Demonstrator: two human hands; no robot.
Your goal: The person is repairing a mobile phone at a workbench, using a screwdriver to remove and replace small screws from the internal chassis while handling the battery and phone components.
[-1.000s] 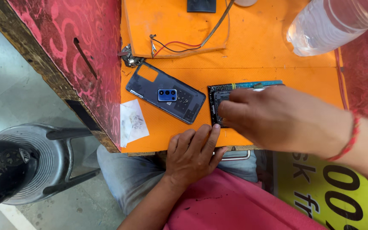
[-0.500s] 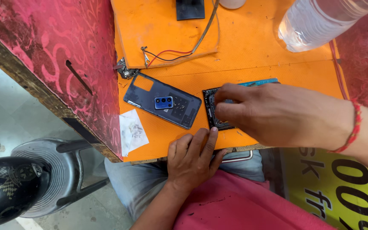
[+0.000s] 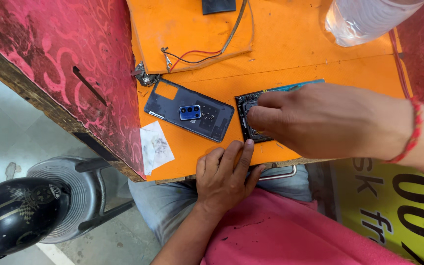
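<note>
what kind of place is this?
Likely a small phone repair stall. An orange work mat carries a removed phone back cover and loose wires, while the right hand works on an opened phone beside the resting left hand.

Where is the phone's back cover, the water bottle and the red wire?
phone back cover (image 3: 188, 110), head view, on its blue camera block.
water bottle (image 3: 369, 19), head view, on its clear side.
red wire (image 3: 199, 53), head view, mid-length.

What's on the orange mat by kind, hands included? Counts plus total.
Hands: 2 (left hand, right hand)
Phone parts: 2 (back cover, opened phone body)
Plastic bottle: 1
Wire bundle: 1
Paper scrap: 1
Total: 7
</note>
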